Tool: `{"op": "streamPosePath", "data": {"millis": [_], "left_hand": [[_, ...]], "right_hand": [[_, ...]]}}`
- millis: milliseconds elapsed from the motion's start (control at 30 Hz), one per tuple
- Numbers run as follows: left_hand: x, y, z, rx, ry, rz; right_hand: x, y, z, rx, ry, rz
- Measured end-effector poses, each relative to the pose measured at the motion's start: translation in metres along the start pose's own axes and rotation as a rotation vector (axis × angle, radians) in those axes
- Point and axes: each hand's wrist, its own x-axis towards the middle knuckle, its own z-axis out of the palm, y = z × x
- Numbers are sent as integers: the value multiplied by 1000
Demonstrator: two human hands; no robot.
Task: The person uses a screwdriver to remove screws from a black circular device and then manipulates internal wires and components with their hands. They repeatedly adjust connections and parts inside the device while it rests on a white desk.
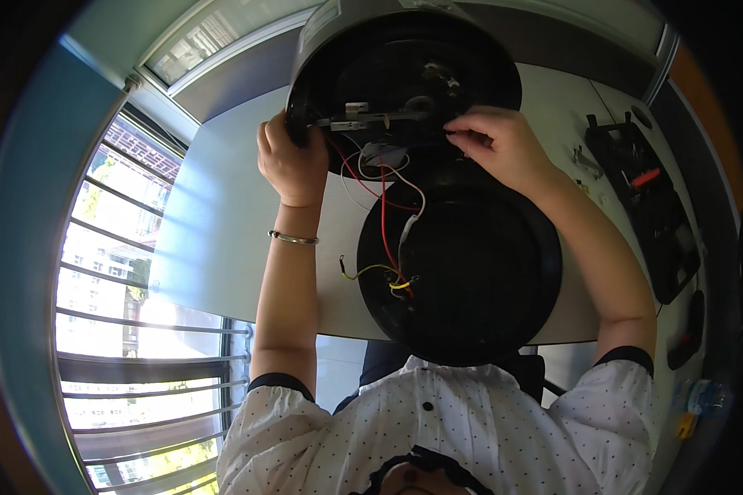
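Nearest you, at lower centre, the black round cover (479, 264) is lying with its dark face up. Above its left part, red wires (384, 219) and white wires (424, 203) are running up toward the housing; a yellow-green wire (363, 271) is poking out past the cover's left edge.

Farther up, the black housing (388, 74) is standing open toward you at upper centre, between your hands. Your left hand (293, 165) is grasping its left rim. Your right hand (499, 148) is hovering by its lower right, fingertips bunched; you cannot tell whether that grip is holding anything small.

Key relation: inside, a metal bracket (371, 121) is stretching roughly left to right, left of your right fingertips. Its left end is sitting just beside your left hand, seemingly the nearer.

Off at right, a black tool case (656, 214) is lying open on the tabletop (223, 223).
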Motion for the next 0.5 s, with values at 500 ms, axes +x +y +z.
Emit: {"op": "streamPosePath", "data": {"millis": [500], "left_hand": [[-7,-4,-6,16,-38,-53]], "right_hand": [[-26,20,-1,21,-217,176]]}}
